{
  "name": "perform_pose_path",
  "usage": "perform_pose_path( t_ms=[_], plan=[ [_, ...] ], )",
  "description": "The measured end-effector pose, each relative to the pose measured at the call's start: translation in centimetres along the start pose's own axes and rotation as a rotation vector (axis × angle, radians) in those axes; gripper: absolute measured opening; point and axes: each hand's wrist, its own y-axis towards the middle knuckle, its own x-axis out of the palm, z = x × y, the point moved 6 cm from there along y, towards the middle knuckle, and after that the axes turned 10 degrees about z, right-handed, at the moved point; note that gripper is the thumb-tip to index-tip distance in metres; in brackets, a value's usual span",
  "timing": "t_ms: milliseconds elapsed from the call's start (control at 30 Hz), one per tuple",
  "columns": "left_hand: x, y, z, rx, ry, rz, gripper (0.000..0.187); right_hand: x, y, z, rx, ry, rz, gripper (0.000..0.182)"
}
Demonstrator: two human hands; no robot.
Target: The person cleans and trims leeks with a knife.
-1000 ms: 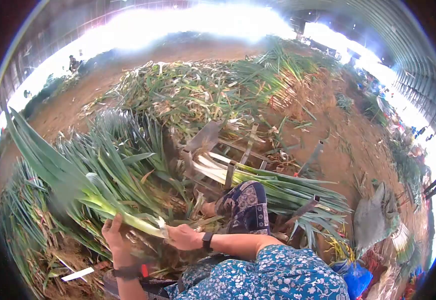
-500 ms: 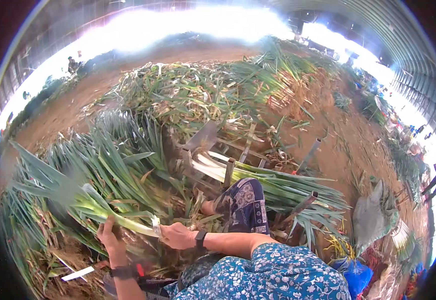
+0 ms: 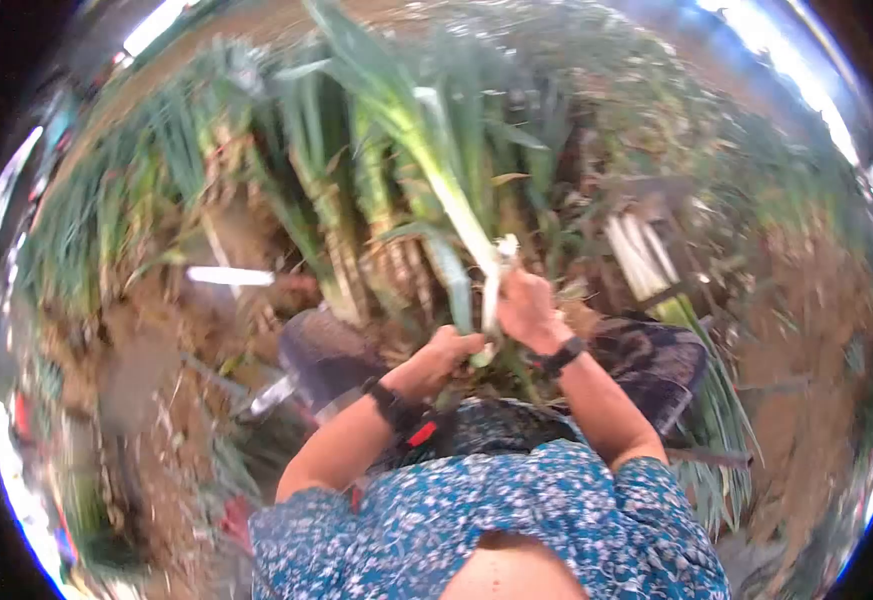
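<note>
Dirt ground [image 3: 796,410] surrounds the hands; leek bunches [image 3: 341,240] stand ahead. The right hand [image 3: 528,310] grasps one leek [image 3: 456,205] near its base, leaves pointing away, seemingly steadying it; beside it, the left hand [image 3: 448,352] apparently pinches a drooping leaf [image 3: 451,278].

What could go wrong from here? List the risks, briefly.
The pale strip below the root end of the leek might tear short, with the left hand at its lower end.
The leek might tip or slip, since the right hand is near that end and the long leaves reach far beyond.
Those leaves might snag on the leeks behind.
</note>
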Motion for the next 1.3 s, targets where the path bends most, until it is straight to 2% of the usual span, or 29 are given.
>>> perform_pose_path(
  t_ms=[33, 67, 100, 133, 167, 200, 233, 267, 300, 333, 367, 400, 433, 500, 600, 700, 833, 900, 967, 1033, 1067, 1133, 1167, 1233, 1300],
  plan=[
    [-0.3, -0.2, -0.2, -0.086, -0.032, 0.077, 0.023, 0.5, 0.1, -0.2, -0.027, -0.013, 0.051, 0.026],
    [-0.5, -0.9, 0.5, -0.078, 0.066, 0.11, 0.026, -0.1, -0.1, -0.2, -0.064, 0.041, 0.098, 0.029],
    [-0.8, -1.8, 1.8, -0.071, 0.162, 0.129, 0.029, 0.1, -0.1, 0.4, 0.003, 0.125, 0.126, 0.031],
    [-2.3, -1.0, 2.2, 0.054, 0.29, 0.134, 0.034, -0.3, 0.1, 0.4, -0.015, 0.159, 0.122, 0.031],
    [-4.7, -0.7, 2.3, 0.094, 0.259, 0.253, 0.033, -1.0, 0.3, 0.2, -0.034, 0.191, 0.119, 0.03],
    [-7.7, -0.5, 3.0, -0.009, 0.405, 0.379, 0.032, -1.7, 0.5, -0.3, -0.073, 0.165, 0.108, 0.026],
    [-9.5, -1.0, 4.7, 0.085, 0.173, 0.363, 0.027, -1.9, 0.7, -0.4, -0.095, 0.119, 0.065, 0.027],
    [-10.3, -2.1, 7.7, 0.345, 0.057, 0.342, 0.022, -1.8, 0.8, -0.5, -0.115, 0.075, 0.017, 0.029],
    [-10.9, -2.9, 10.4, 0.461, -0.126, 0.467, 0.025, -1.5, 0.7, -0.7, -0.135, 0.031, -0.037, 0.031],
    [-10.3, -5.1, 13.5, 0.54, -0.238, 0.457, 0.027, -1.1, 0.7, -1.5, -0.193, 0.049, -0.044, 0.03],
    [-10.6, -5.5, 15.3, 0.663, -0.407, 0.294, 0.028, -0.7, 0.7, -2.4, -0.257, 0.116, -0.012, 0.025],
    [-10.6, -5.7, 16.7, 0.686, -0.461, 0.237, 0.023, -0.1, 0.8, -3.2, -0.312, 0.104, 0.01, 0.025],
    [-11.9, -4.3, 16.1, 0.574, -0.77, 0.281, 0.018, 0.4, 0.9, -4.0, -0.368, 0.089, 0.039, 0.024],
    [-13.8, -3.4, 15.2, 0.53, -1.003, 0.479, 0.017, 0.3, 1.6, -6.0, -0.485, 0.052, 0.132, 0.025],
    [-15.9, -3.7, 14.3, 0.603, -1.116, 0.558, 0.016, 0.7, 1.9, -7.9, -0.718, 0.073, 0.271, 0.019],
    [-18.7, -3.3, 12.8, 0.575, -1.136, 0.54, 0.016, 1.2, 0.9, -9.5, -0.909, 0.116, 0.132, 0.014],
    [-21.3, -4.2, 11.2, 0.659, -1.022, 0.617, 0.015, 2.4, -2.8, -7.8, -0.991, 0.044, -0.1, 0.015],
    [-22.4, -5.2, 10.6, 0.639, -1.04, 0.697, 0.017, 4.2, -5.4, -3.4, -0.831, -0.126, -0.314, 0.017],
    [-22.9, -6.1, 10.5, 0.662, -0.98, 0.688, 0.02, 7.8, -8.7, 3.8, -0.63, -0.344, -0.57, 0.024],
    [-23.1, -7.4, 11.4, 0.713, -0.858, 0.703, 0.022, 10.6, -11.9, 11.6, -0.334, -0.196, -0.491, 0.028],
    [-23.4, -8.1, 11.7, 0.744, -0.862, 0.689, 0.024, 12.3, -15.5, 17.6, -0.243, -0.371, -0.753, 0.027],
    [-23.4, -9.2, 12.5, 0.807, -0.82, 0.674, 0.031, 11.8, -15.9, 20.7, -0.05, -0.51, -1.053, 0.027],
    [-22.8, -9.7, 12.4, 0.815, -0.766, 0.674, 0.035, 11.0, -15.4, 21.4, 0.065, -0.46, -1.107, 0.029],
    [-21.8, -10.3, 12.3, 0.811, -0.816, 0.672, 0.041, 9.3, -10.4, 18.5, 0.076, -0.524, -0.913, 0.025],
    [-20.9, -10.5, 12.4, 0.831, -0.848, 0.647, 0.046, 6.3, -4.2, 15.3, 0.033, -0.36, -0.444, 0.02]
  ],
)
